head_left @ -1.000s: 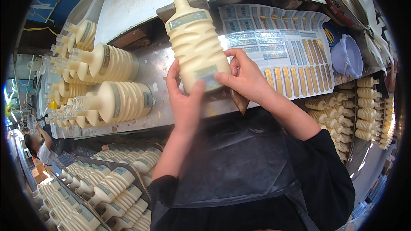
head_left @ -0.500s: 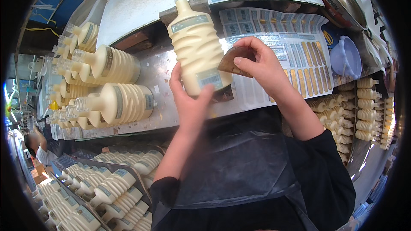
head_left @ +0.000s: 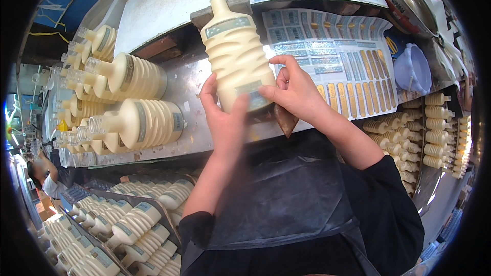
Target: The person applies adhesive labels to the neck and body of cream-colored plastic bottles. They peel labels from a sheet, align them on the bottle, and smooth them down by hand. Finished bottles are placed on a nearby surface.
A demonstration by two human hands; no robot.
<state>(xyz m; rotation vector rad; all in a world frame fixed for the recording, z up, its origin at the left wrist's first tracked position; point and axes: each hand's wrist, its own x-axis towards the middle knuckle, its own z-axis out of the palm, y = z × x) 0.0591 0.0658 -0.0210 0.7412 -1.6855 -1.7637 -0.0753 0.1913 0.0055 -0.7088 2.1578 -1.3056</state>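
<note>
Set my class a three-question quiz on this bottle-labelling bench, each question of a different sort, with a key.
1. True or false: the cream ribbed bottle under both hands lies with its neck pointing away from the person.
2. Which hand presses the small label near the bottle's base? A) left hand B) right hand
3. Fill in: the label sheets lie to the person's ____ of the bottle.

Key: 1 true; 2 B; 3 right.
</note>
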